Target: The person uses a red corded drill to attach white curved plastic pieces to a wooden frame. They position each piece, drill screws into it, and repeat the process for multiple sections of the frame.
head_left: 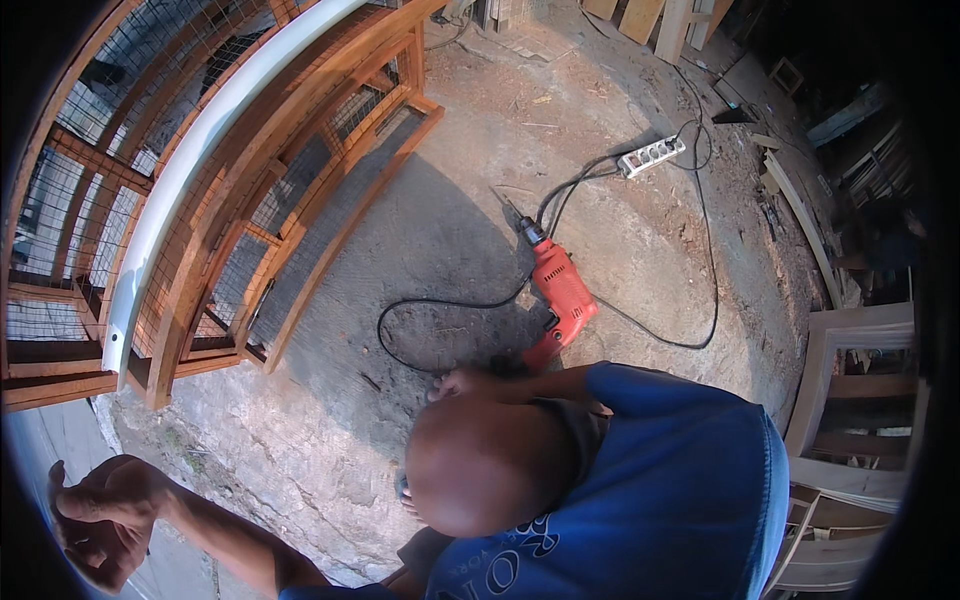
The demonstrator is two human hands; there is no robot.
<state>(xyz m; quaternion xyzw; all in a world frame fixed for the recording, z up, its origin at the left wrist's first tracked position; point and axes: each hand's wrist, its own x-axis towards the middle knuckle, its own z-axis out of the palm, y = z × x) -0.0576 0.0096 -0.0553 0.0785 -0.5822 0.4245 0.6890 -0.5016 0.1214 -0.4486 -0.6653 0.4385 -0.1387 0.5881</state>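
Note:
My left hand [105, 525] reaches out at the lower left, fingers loosely bent and apart, with nothing visible in it. Its nearest neighbour is the lower end of a long white strip [175, 180] with a small hole, lying along a wooden frame with wire mesh [270, 190]. My right hand [462, 384] is low over the ground, just left of the handle end of a red power drill [565, 290]. My bent knee partly hides that hand, so its grip is unclear. The drill lies on its side, a thin bit in its chuck pointing away.
Black cable [712, 300] loops over the rough concrete ground [450, 240] around the drill. A white power strip [652, 156] lies beyond it with a plug in. Wooden frames [815, 390] stand at the right, and boards [675, 30] lean at the far edge.

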